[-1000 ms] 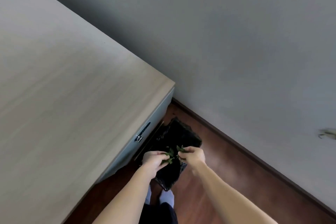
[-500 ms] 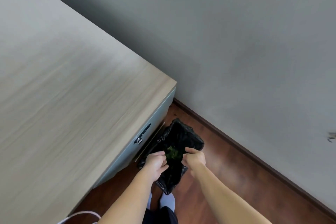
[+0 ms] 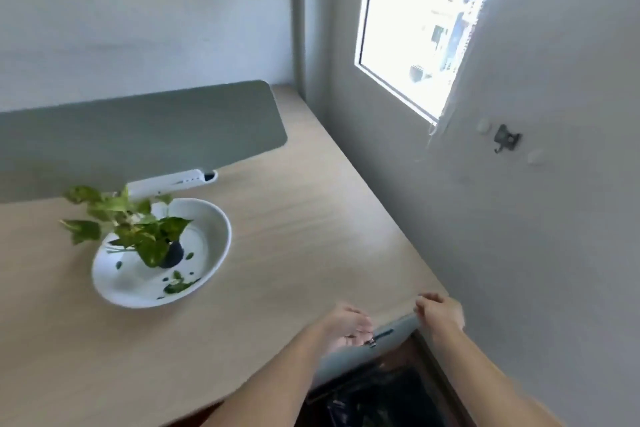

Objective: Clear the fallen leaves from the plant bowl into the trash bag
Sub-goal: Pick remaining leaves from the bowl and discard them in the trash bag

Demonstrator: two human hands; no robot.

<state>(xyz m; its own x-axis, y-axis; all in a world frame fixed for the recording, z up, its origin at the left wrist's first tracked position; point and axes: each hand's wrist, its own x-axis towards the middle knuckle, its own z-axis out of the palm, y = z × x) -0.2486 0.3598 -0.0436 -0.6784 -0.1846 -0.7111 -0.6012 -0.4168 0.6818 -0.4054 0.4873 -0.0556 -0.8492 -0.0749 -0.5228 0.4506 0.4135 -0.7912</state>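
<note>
A white plant bowl [image 3: 214, 218] stands on the desk at the left, with a small green plant [image 3: 131, 225] in a dark pot at its middle. Several dark green fallen leaves [image 3: 178, 282] lie on the bowl's floor near its front rim. The black trash bag [image 3: 384, 399] sits on the floor below the desk's right front corner. My left hand [image 3: 346, 326] hovers palm up over the desk edge, fingers apart and empty. My right hand [image 3: 440, 312] is at the desk corner, fingers loosely curled, holding nothing.
The light wooden desk [image 3: 311, 218] runs along the wall. A grey-green divider panel [image 3: 145, 128] and a white power strip [image 3: 166, 180] stand behind the bowl. A window [image 3: 415, 35] and a wall hook [image 3: 507, 139] are on the right wall.
Both hands dropped the leaves into the bag and rose from it to the desk corner. The view swung up from the floor to the desk and bowl.
</note>
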